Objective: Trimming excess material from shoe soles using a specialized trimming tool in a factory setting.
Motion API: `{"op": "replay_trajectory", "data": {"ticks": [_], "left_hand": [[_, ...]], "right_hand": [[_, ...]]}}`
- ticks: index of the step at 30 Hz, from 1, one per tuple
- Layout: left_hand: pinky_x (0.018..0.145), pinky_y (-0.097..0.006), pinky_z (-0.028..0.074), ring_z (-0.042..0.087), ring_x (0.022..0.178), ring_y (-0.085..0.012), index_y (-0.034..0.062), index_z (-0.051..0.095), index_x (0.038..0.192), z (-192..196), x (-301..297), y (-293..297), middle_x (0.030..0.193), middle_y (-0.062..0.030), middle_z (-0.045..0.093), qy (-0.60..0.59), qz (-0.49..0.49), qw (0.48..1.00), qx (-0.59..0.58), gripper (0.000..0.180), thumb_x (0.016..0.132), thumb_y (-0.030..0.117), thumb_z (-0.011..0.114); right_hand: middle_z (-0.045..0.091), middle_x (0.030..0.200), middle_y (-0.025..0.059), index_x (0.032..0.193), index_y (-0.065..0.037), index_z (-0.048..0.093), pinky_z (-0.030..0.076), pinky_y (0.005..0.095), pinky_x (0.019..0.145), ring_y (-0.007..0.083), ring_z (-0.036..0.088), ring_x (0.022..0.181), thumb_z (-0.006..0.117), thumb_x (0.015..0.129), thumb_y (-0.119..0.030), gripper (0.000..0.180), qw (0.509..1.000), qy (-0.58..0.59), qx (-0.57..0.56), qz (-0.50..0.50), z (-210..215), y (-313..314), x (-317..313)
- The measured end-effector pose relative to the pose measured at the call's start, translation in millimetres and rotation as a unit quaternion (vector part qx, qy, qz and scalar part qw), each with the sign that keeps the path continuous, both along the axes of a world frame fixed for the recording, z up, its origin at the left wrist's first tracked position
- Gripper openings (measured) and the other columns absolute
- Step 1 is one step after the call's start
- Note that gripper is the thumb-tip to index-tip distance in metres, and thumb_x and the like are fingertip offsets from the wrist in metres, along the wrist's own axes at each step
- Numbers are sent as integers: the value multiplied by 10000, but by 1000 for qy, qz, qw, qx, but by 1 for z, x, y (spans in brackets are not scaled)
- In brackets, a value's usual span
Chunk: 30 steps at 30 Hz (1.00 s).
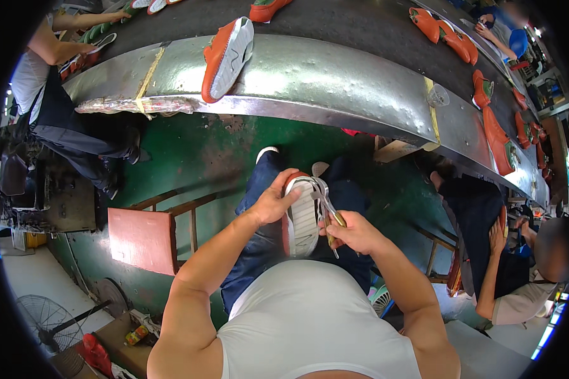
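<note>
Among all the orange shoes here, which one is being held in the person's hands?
The orange shoe over the person's lap, white sole up: the left hand grips it and the right hand holds a tool against it. The others lie on the conveyor.

Place: a shoe factory floor, at an assembly line.
Line: a long curved metal conveyor [335, 76] carries orange shoes [226, 58] sole-up past seated workers.
Workers: people sit along both sides of it on stools.
Floor: worn green paint, a red stool [143, 239], a standing fan [47, 323].
</note>
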<state>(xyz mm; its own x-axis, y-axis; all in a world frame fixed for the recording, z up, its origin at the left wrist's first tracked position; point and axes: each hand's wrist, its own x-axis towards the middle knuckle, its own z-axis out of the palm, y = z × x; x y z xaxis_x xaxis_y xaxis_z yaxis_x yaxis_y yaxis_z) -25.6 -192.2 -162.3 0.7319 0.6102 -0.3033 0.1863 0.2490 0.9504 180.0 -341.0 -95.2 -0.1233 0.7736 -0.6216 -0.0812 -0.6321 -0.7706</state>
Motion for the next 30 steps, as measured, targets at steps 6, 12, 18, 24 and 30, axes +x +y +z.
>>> {"op": "replay_trajectory", "data": {"ticks": [6, 12, 18, 24, 30], "left_hand": [[1057, -336, 441, 556, 1209, -193, 119, 426, 1447, -6, 1, 2, 1289, -97, 597, 5, 9, 999, 42, 489, 1006, 207, 620], [1051, -327, 443, 560, 1194, -178, 116, 447, 1435, -29, -9, 5, 1280, -75, 605, -52, 30, 998, 0, 479, 996, 180, 630], [1058, -320, 434, 549, 1196, -163, 132, 443, 1439, -32, -12, 7, 1275, -60, 595, -72, 19, 997, -27, 485, 993, 159, 631], [1070, -325, 421, 529, 1215, -154, 102, 451, 1433, -16, -7, 3, 1311, -56, 571, -49, 34, 996, -59, 476, 995, 140, 632], [998, -304, 472, 591, 1114, -160, 91, 511, 1384, -26, 6, 2, 1226, -67, 624, -10, 97, 993, -59, 425, 984, 158, 636]], "right_hand": [[691, 922, 77, 1138, 15, 623, 545, 303, 689, 143, 649, 769, 582, 987, -134, 216, 999, 28, -13, 10, -2, 12, 1], [675, 892, 190, 1110, 32, 579, 539, 401, 701, 299, 682, 737, 571, 989, -160, 227, 945, -277, 123, 124, -24, 13, -15], [652, 1020, 253, 1068, 28, 560, 525, 494, 802, 432, 648, 916, 576, 971, -165, 216, 863, -411, 290, 52, -61, -3, -27], [628, 1040, 272, 1105, 59, 511, 526, 527, 801, 453, 649, 851, 576, 946, -106, 238, 845, -478, 116, 211, -12, -2, -27], [656, 877, 211, 1033, 16, 545, 539, 428, 709, 376, 663, 762, 599, 968, -173, 207, 917, -310, 131, 213, -14, 7, 7]]}}
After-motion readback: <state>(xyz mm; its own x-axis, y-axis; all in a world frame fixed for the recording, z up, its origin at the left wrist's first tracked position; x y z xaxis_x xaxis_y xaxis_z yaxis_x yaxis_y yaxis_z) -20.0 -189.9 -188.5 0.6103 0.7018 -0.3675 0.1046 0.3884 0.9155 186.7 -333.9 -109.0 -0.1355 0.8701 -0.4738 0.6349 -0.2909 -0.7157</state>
